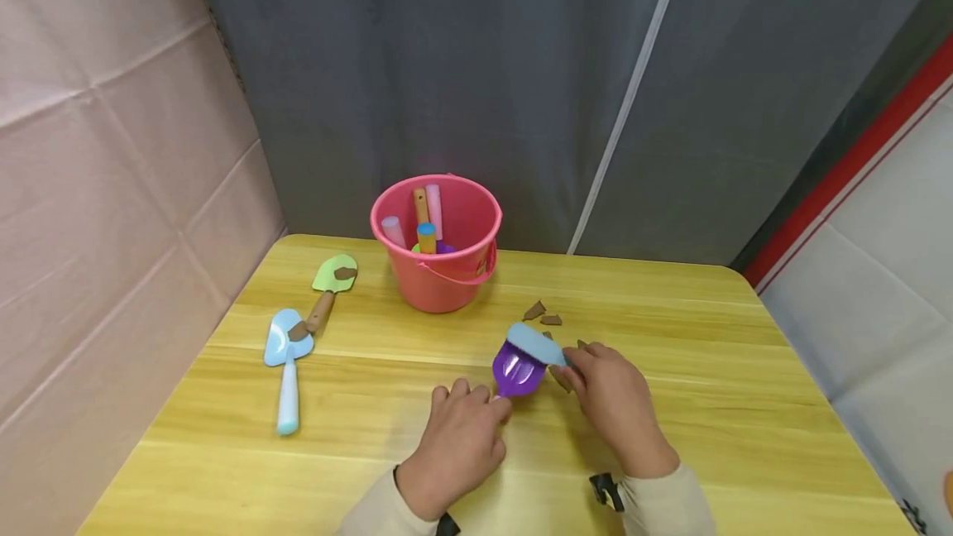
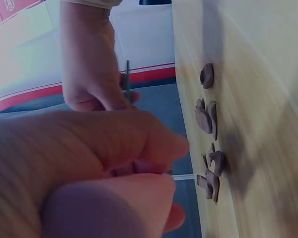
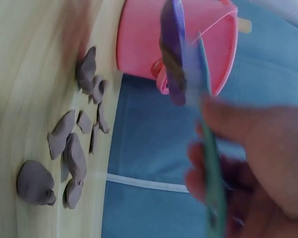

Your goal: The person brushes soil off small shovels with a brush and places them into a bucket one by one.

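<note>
My left hand (image 1: 463, 441) grips the pale lilac handle (image 2: 109, 208) of a purple toy shovel (image 1: 519, 372), its scoop held over the table. My right hand (image 1: 616, 404) holds a light blue flat-bladed tool (image 1: 534, 343) with a teal handle (image 3: 211, 168), blade lying across the top of the purple scoop. Brown clay (image 3: 171, 59) shows on the purple scoop in the right wrist view, right at the blade. Several brown clay pieces (image 3: 74, 153) lie on the table below both hands, partly hidden by the right hand in the head view.
A pink bucket (image 1: 435, 288) with several tool handles sticking out stands at the back of the wooden table (image 1: 223, 437). On the left lie a green shovel (image 1: 328, 273) and a light blue shovel (image 1: 279, 342), each with clay on it. A grey curtain hangs behind.
</note>
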Motion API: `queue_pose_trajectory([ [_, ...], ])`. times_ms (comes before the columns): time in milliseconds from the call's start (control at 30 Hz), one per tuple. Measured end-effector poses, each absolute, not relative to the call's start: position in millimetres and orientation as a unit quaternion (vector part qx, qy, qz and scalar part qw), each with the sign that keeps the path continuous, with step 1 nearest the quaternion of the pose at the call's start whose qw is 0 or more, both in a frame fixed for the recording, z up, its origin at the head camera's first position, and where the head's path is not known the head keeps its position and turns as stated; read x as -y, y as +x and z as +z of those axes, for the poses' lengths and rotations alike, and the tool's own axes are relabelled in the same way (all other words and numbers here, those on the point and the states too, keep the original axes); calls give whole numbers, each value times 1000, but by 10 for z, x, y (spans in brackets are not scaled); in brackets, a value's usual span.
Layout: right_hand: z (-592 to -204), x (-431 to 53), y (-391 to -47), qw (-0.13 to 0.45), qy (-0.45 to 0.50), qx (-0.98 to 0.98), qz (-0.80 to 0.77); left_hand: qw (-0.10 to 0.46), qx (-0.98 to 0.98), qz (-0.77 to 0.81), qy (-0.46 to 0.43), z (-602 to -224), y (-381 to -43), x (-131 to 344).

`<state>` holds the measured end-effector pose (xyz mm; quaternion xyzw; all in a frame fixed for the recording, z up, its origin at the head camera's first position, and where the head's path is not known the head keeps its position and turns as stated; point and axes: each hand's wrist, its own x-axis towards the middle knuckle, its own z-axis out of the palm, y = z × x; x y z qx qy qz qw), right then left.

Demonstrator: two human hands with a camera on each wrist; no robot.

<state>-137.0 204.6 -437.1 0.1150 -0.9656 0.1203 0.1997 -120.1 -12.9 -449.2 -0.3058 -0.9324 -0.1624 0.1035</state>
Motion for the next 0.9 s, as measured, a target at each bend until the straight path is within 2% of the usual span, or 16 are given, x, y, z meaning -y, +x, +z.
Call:
queue_pose_trajectory([
  [133,-4354,-2114,-1363,255,42,956,136,80,927,-181,-318,-4511,-1219,147],
  [300,-4346,-2175,-1361,288,35,945,150,82,922,-210,-314,-4541,-1249,163],
  [500,-4346,-2171,-1365,278,40,947,157,51,922,-233,-304,-4548,-1259,134],
  [767,-4329,-2124,-1374,247,50,953,171,58,914,-257,-310,-4550,-1272,108],
  [900,-4321,-2071,-1367,216,93,958,166,66,915,-247,-312,-4540,-1266,97],
])
